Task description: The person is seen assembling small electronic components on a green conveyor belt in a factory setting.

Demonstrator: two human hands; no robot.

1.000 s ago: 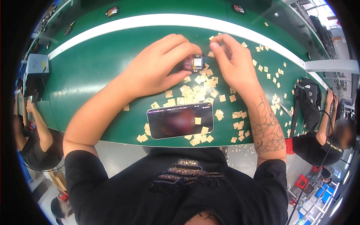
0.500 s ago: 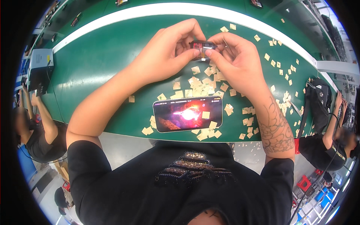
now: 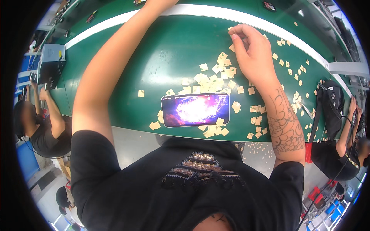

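One long green table [image 3: 169, 50] carries most of this, its far edge lined by a curved white strip [image 3: 200, 10], with another green surface [image 3: 235, 4] beyond. The left hand [image 3: 162, 3] lies past that strip, cut off by the top of the view; its fingers are hidden, so I cannot tell whether they are spread or pinching. The right hand [image 3: 254, 50] is over the table toward the far edge, thumb and index tips drawn close together; whether anything is pinched between them I cannot tell. A phone [image 3: 195, 109] lies by the near edge, its long axis running roughly along it. A small dark device [image 3: 139, 2], partly out of view, sits just left of the left wrist, so that hand is much the nearer to it. Smallest are the cream squares [image 3: 210, 82], with no evident long axis: their main pile lies leftward and nearward of the right fingertips, the nearer hand, while single squares lie just beside those tips.
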